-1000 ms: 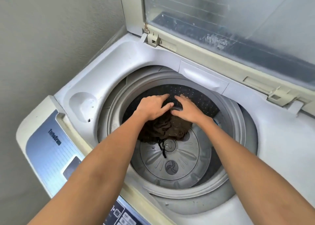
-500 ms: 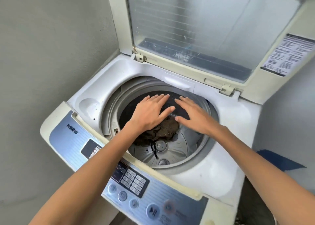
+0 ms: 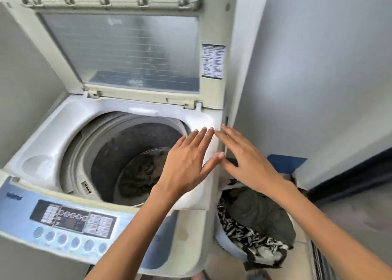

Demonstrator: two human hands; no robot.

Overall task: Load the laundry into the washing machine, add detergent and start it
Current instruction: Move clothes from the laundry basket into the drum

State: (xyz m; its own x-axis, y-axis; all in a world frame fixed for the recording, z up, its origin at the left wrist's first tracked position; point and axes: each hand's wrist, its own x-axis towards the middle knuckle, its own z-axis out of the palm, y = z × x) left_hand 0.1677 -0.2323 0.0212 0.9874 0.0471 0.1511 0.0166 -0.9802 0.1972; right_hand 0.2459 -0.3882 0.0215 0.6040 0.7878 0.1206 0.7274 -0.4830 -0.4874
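A top-loading washing machine (image 3: 53, 131) stands with its lid (image 3: 127, 50) raised. A dark brown garment (image 3: 140, 173) lies at the bottom of its drum. My left hand (image 3: 184, 165) hovers over the drum's right rim, fingers straight and spread, holding nothing. My right hand (image 3: 248, 161) is just past the machine's right edge, also flat and empty, above a white laundry basket (image 3: 224, 243). The basket holds a dark grey garment (image 3: 258, 211) and a black-and-white patterned cloth (image 3: 250, 239).
The control panel (image 3: 72, 218) with its row of round buttons runs along the machine's front. Grey walls close in on the left and behind the basket. A blue object (image 3: 284, 163) sits on the floor behind the basket. A dark door edge (image 3: 350, 173) is at right.
Both hands have come up out of the drum and swung right, leaving the brown garment inside. The view has pulled back and turned right, revealing the laundry basket.
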